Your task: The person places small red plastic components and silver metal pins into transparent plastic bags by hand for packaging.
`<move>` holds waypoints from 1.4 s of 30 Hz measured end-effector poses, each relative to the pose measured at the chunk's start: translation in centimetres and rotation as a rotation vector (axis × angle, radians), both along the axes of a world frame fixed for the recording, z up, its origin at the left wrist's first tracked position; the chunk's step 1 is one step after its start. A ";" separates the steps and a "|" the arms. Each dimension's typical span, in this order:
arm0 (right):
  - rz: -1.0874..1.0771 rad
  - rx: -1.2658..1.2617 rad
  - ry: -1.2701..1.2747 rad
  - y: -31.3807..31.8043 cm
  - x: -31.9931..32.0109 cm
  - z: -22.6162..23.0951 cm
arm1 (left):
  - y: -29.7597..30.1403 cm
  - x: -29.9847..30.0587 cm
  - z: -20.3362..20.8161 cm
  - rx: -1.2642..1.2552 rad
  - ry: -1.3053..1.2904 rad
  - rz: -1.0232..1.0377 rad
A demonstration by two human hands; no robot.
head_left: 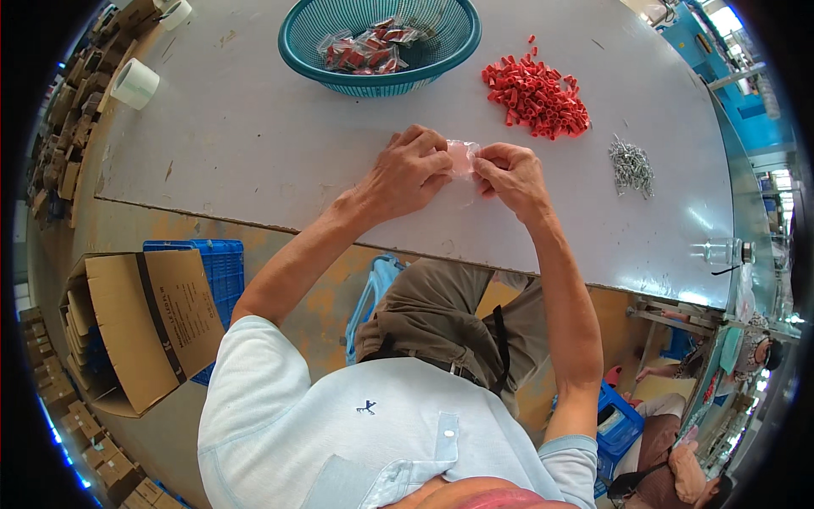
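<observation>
Between my two hands, just above the table, is a small clear plastic bag [462,158] with something pinkish showing through it. My left hand [409,170] pinches the bag's left side, fingers bent over it. On the opposite side, my right hand [512,176] grips the bag between thumb and forefinger. Beyond my right hand lies a heap of small red plastic tubes [536,97]. A pile of silver screws or similar metal pieces [631,168] sits farther right. Past my left hand stands a teal plastic basket [297,61] with several filled clear bags [366,53] in it.
Rolls of tape [136,84] lie at the table's [229,161] far left. A clear bottle [725,252] is near the right edge. Below on the left, an open cardboard box [148,318] stands by a blue crate [222,263]. Other people [678,467] sit at lower right.
</observation>
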State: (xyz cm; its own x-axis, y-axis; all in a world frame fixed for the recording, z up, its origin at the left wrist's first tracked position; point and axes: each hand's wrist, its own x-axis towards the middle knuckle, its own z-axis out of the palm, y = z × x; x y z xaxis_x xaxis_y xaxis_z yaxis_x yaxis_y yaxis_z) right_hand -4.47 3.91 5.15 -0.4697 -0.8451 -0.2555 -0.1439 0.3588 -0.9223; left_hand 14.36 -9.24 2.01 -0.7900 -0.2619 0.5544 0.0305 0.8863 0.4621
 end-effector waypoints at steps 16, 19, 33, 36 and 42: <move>-0.298 -0.341 -0.031 7.0 -3.1 0.5 | 0.5 -0.8 1.9 -0.178 0.145 -0.032; -0.234 -0.292 0.218 10.0 -3.7 3.1 | 3.3 -4.1 3.9 0.036 0.207 -0.086; -0.089 -0.280 0.668 16.7 -7.1 4.7 | 12.0 -15.0 5.6 0.269 0.074 -0.314; -0.089 -0.306 0.620 16.0 -7.7 3.9 | 11.2 -15.2 4.4 0.311 -0.004 -0.323; -0.215 -0.305 0.423 14.9 -8.8 2.8 | 9.2 -15.8 0.0 1.104 -0.105 -0.409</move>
